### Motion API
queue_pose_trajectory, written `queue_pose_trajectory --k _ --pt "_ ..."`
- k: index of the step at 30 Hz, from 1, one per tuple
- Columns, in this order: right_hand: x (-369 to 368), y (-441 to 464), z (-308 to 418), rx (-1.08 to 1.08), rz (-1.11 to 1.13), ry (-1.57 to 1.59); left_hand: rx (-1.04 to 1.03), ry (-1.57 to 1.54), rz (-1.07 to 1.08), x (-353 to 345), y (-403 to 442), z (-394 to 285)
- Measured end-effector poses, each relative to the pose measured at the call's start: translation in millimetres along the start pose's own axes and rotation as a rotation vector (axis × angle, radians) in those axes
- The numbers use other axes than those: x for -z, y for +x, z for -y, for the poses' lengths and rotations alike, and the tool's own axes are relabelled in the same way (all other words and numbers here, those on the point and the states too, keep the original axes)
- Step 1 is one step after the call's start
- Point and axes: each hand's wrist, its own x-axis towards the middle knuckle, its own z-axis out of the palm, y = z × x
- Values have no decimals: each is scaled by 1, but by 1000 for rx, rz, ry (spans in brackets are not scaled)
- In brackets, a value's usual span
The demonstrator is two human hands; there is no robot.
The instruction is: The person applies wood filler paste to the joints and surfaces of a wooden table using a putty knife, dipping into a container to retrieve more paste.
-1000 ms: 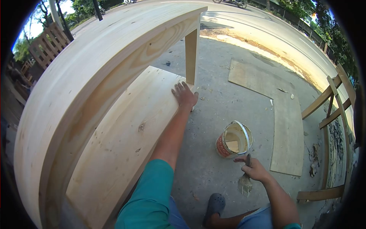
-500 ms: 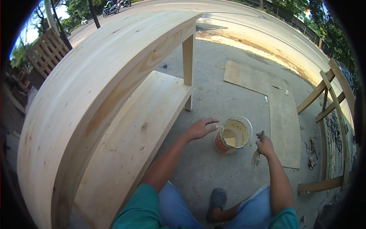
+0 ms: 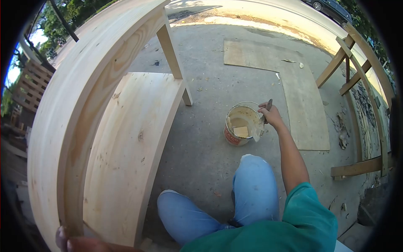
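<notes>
My right hand (image 3: 270, 114) is closed around the handle of a paintbrush (image 3: 258, 131), its pale bristle end pointing down at the right rim of a metal bucket (image 3: 237, 140). The bucket has a red label, a wire handle and cream-coloured residue on its inner wall. Inside it lies a small pale block (image 3: 241, 132). At the lower left, my left hand (image 3: 82, 244) grips the near edge of a pale wooden table (image 3: 105, 54); the frame edge cuts off part of that hand. The table has a lower shelf (image 3: 138, 122).
An L-shaped plywood sheet (image 3: 302, 105) lies flat on the concrete floor (image 3: 201, 126) beyond the bucket. A wooden frame (image 3: 350, 63) stands at the right. Slatted wood (image 3: 33, 86) is at the far left, and a dark car (image 3: 329, 10) is on the road.
My left hand has left the bucket's side for the table edge at lower left. My right hand has brought the paintbrush to the bucket rim. The view has shifted.
</notes>
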Motion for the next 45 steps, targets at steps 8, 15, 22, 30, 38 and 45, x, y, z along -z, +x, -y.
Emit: queue_pose_trajectory --k 8,15,22,30,38,45 --pt "-81 47 -48 303 96 -437 -22 838 432 17 35 17" --pt "-110 58 -63 229 162 -623 133 1034 420 2 32 15" --pt "-69 26 -32 144 366 -602 56 1188 321 -6 34 18" --pt "-65 46 -50 157 704 -315 244 1225 397 0 48 85" --pt "-43 100 -18 -242 158 630 705 1193 518 11 62 201" --pt "-220 163 68 -105 220 1399 1004 1177 613 56 63 296"
